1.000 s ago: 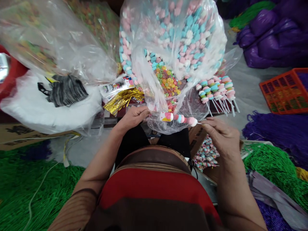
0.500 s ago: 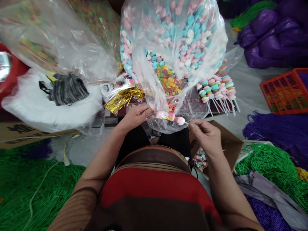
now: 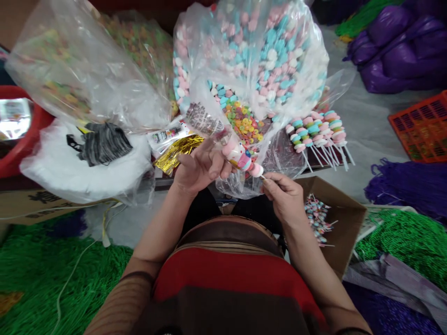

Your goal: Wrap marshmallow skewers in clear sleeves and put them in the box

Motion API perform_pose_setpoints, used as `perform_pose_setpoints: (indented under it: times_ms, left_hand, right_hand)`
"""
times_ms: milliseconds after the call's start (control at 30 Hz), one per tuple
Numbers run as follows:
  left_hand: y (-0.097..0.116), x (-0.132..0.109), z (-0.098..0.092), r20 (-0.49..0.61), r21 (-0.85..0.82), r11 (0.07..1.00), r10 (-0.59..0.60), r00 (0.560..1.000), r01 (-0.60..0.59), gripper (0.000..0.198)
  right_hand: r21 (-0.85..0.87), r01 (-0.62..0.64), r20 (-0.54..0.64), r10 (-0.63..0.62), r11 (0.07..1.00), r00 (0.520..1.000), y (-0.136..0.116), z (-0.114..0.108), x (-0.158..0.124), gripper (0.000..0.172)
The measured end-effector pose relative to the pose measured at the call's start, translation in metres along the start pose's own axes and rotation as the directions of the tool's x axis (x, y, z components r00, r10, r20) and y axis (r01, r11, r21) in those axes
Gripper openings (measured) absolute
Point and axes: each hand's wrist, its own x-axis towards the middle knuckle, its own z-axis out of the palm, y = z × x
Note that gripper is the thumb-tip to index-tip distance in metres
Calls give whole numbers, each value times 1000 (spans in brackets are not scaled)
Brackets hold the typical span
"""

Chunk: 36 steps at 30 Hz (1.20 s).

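My right hand (image 3: 284, 193) pinches the white stick of a marshmallow skewer (image 3: 256, 170) between thumb and fingertips. Pink and white candies at its lower end poke out of a printed clear wrapper (image 3: 206, 120), which covers the rest and slants up to the left. My left hand (image 3: 204, 165) is turned partly palm up, thumb away from its loosely bent fingers. Those fingertips lie against or just beside the wrapper; which one I cannot tell. Behind the skewer are gummy rings (image 3: 242, 122) in an opened plastic bag. Gold twist ties (image 3: 178, 152) lie beyond my left hand.
A big bag of pastel marshmallows (image 3: 275, 56) stands at the back. Finished skewers (image 3: 317, 128) lie at the table's right. Below them, a cardboard box (image 3: 344, 223) holds wrapped skewers. A striped grey cloth item (image 3: 106, 144) rests on white plastic (image 3: 56, 172) at left.
My left hand has turned over and its fingers have loosened from the wrapper. The skewer now tilts more steeply, with the wrapper's far end raised. My right hand has shifted left, still pinching the stick.
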Motion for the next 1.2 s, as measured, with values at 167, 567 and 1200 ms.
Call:
perform_pose_setpoints:
  times_ms: [167,567,1200]
  left_hand:
    - [-3,5,13,-39,-115,993,33,999,-38,68]
    - [-24,-3,10,-111,-80,994,68,992,-77,61]
    - [-30,4,55,-273,-248,963,35,961,-105,49]
  right_hand:
    - [-24,32,17,-32,999,999,-5,4,-1,26]
    - [175,-105,21,102,979,995,3,32,-4,30]
    - [120,-135,240,104,984,965,-6,40,-11,39]
